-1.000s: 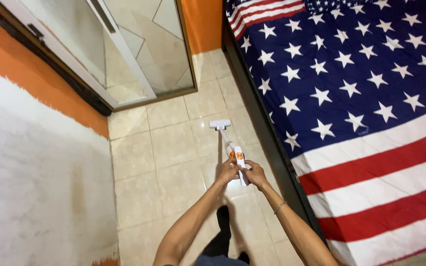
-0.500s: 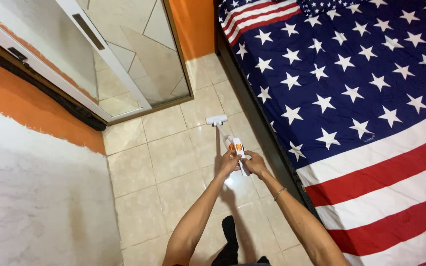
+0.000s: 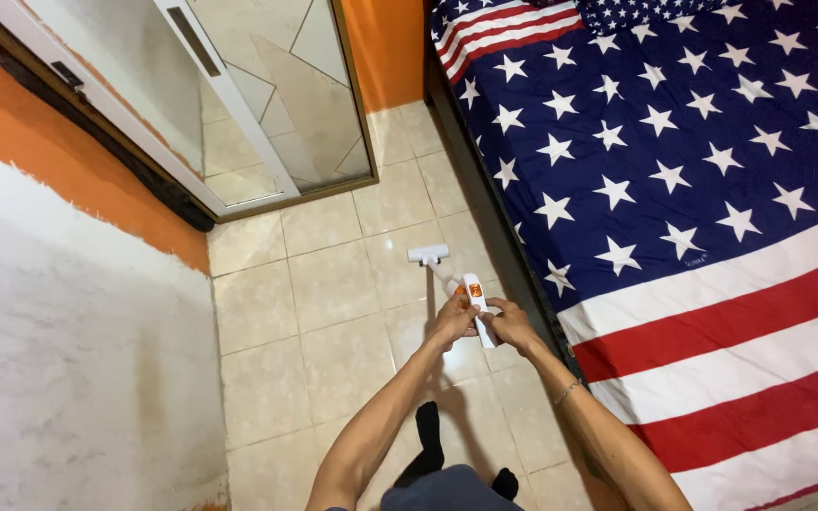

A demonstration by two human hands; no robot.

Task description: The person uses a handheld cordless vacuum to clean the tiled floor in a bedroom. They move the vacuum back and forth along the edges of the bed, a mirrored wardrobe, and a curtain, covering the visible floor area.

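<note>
The room was narrow, with a beige tiled floor (image 3: 333,284). A white stick vacuum (image 3: 473,305) with an orange patch stood out in front of both hands, its floor head (image 3: 428,254) resting on the tiles beyond them. The left hand (image 3: 453,322) was wrapped round its body; the right hand (image 3: 511,325) gripped it from the other side. Right of that hand lay a bed (image 3: 693,189) in a stars-and-stripes cover; far ahead to the left was a mirrored door (image 3: 267,104).

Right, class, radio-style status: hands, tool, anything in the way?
Both hands, left and right, gripping white stick vacuum. Its head flat on beige tile floor. Bed close alongside, to the right.
</note>
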